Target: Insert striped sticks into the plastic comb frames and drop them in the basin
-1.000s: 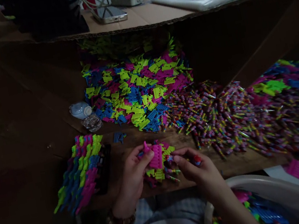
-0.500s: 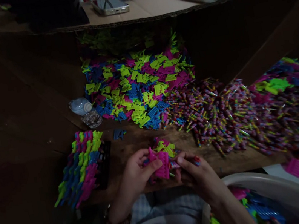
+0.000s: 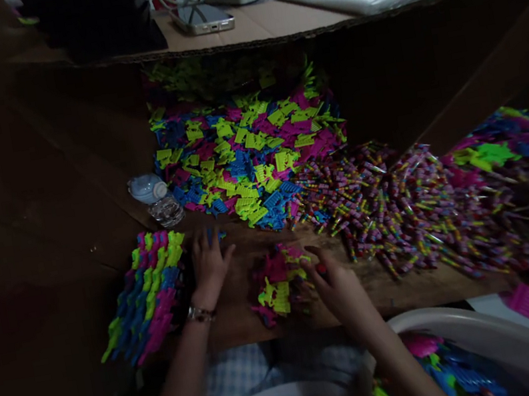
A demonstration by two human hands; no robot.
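Left hand [image 3: 208, 261] had its fingers spread over a blue piece [image 3: 221, 235]; right hand [image 3: 336, 287] hung by the small pile [image 3: 280, 297] (couldn't tell if it pinched anything). A careless leftward sweep might've toppled the coloured rows [image 3: 146, 295].

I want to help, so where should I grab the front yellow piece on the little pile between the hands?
Probably pinch the yellow piece by the edges of its broad part, coming from above and the near side. That part faces up, uncovered, on the little pile. The right hand is beside the pile's right, so that side looks more crowded.
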